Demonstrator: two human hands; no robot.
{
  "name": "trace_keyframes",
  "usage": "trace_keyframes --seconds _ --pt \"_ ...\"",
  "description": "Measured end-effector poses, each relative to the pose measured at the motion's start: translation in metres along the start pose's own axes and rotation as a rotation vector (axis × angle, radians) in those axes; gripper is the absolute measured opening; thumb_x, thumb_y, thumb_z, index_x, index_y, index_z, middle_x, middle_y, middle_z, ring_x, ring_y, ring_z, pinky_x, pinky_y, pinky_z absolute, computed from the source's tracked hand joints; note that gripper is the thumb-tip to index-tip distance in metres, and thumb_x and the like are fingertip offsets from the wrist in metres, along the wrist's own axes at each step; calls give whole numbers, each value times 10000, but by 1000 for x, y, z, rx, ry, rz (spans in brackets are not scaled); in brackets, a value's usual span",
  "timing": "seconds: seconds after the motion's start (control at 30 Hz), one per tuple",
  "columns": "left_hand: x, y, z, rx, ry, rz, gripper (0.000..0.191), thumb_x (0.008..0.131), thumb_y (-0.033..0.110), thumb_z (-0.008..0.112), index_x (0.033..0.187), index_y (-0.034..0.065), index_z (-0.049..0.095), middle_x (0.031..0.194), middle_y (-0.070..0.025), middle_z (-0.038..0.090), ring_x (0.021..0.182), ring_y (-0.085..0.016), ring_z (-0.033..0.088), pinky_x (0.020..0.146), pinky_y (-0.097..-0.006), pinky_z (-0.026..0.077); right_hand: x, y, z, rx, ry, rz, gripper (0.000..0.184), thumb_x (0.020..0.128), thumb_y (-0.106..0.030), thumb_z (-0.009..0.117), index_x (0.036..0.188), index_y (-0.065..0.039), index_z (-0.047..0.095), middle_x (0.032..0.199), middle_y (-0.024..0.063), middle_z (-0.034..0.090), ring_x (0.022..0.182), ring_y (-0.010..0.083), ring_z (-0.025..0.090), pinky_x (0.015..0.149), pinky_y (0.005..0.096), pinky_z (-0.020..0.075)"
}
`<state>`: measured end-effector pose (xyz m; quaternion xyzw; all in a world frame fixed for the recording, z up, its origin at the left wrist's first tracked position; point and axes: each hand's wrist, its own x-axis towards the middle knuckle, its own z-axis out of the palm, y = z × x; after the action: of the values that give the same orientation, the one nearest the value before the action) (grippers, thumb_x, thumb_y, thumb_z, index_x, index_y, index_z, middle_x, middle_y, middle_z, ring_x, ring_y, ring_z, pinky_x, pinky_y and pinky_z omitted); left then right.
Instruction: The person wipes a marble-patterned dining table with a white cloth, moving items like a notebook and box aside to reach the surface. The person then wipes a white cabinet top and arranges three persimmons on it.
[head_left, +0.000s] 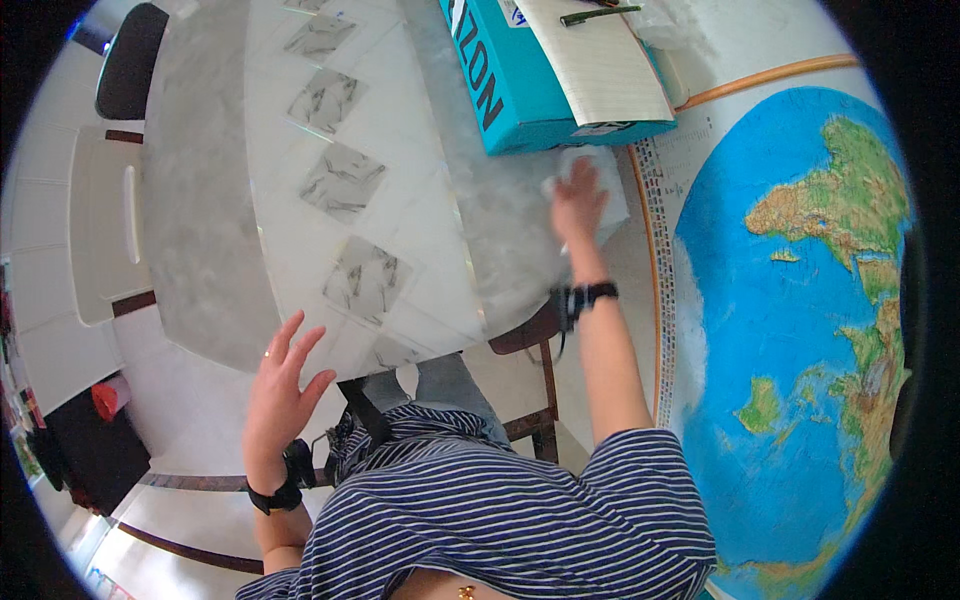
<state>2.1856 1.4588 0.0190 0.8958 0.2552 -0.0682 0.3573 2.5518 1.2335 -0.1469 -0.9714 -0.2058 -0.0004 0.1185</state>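
Observation:
My right hand (580, 201) reaches to the table's right edge and lies over a crumpled white cloth or tissue (613, 196); the hand is blurred, and whether its fingers grip the white thing cannot be told. My left hand (289, 375) is raised near the table's front edge, fingers apart, holding nothing. Both wrists wear black bands. Before me spreads a marble-patterned table (405, 187), grey at its sides, with a pale middle band bearing a row of grey diamond shapes.
A teal box (517, 90) with a pale wood-grain sheet (600, 67) and a dark green pen (600, 15) on top stands at the back right. A large world map (795, 300) in a wooden frame is at the right. Chairs (109, 225) stand left and under the front edge.

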Motion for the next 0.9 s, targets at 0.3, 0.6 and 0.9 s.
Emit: trace_keyframes --seconds 0.3,0.6,0.9 --pt "27 -2 -3 5 -22 149 505 781 159 702 1254 118 532 1405 -140 414 1231 -357 442 1007 -432 384 -89 2 -17 166 -174 -266 509 948 -278 406 1426 -110 352 1521 61 263 1401 277 236 1114 569 126" --pt "42 18 23 33 -206 199 517 783 175 702 1264 117 522 1407 -134 407 1208 -374 454 979 -433 407 -25 26 -29 -208 -240 -158 467 981 -304 349 1401 -104 392 1504 57 299 1386 284 265 1103 605 125" --pt "43 32 29 62 -200 168 512 789 185 699 1266 124 522 1400 -123 413 1200 -370 461 967 -437 421 -29 23 -34 -196 -183 -223 461 974 -272 374 1415 -136 376 1499 42 316 1375 284 297 1099 613 94"
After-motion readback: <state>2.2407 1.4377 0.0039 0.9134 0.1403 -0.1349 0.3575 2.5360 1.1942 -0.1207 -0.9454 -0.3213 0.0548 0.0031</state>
